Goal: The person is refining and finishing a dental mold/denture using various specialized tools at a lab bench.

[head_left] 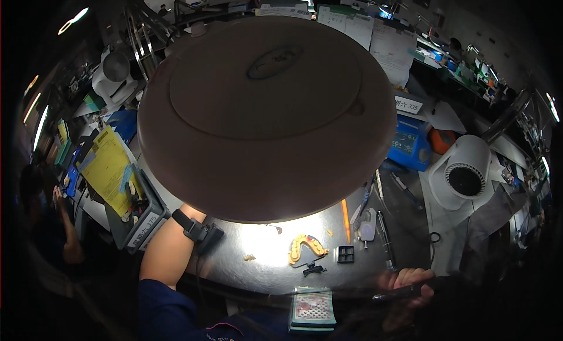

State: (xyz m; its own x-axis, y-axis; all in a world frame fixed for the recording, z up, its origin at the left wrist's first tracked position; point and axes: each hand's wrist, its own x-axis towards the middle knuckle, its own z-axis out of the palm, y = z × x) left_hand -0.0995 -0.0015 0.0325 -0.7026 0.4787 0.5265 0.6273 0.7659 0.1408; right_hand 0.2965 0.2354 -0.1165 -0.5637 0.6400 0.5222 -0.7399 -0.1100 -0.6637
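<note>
My left forearm reaches up from the lower left, with a black strap and a small dark box at the wrist. The big brown lamp head [264, 165] hides the left hand itself. At the lower right, my right hand [413, 280] is closed around a dark pen-shaped tool [400, 293], its slim tip pointing left. A yellowish horseshoe-shaped dental model [296, 253] lies on the lit metal bench top [234, 276]. Close in front of it is a small black hinge-like piece [315, 270]; a black square frame with compartments [345, 255] sits just right.
An orange pencil [346, 220], a grey device [368, 225] and a dark pen [385, 238] lie right of the model. A patterned pad [312, 309] is at the front edge. Further right stand a blue unit [410, 159] and white fan [460, 168]. A grey bin [126, 232] stands left.
</note>
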